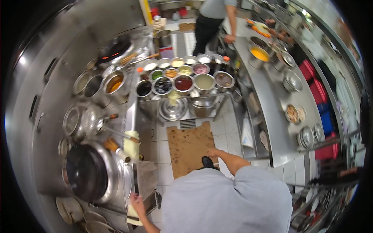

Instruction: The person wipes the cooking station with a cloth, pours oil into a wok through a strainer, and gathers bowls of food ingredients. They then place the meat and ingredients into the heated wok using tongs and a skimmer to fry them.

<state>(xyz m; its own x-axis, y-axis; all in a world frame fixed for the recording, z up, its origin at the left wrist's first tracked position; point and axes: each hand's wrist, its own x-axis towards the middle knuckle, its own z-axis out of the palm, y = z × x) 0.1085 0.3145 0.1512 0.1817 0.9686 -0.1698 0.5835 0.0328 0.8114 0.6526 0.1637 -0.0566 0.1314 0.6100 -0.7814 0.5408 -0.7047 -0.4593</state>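
Cloth near left hand, right hand above cardboard, fingers too blurred to tell

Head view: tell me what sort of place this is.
Most likely a restaurant or other commercial kitchen: a large dark wok sits at the left, metal pots of sauces and ingredients crowd the stand ahead, and a long steel counter runs along the right.

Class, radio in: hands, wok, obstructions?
Left hand near stove edge, by cloth. Right hand over cardboard, apparently empty. Black wok on stove, unheld. Brush beside it, possible obstruction.
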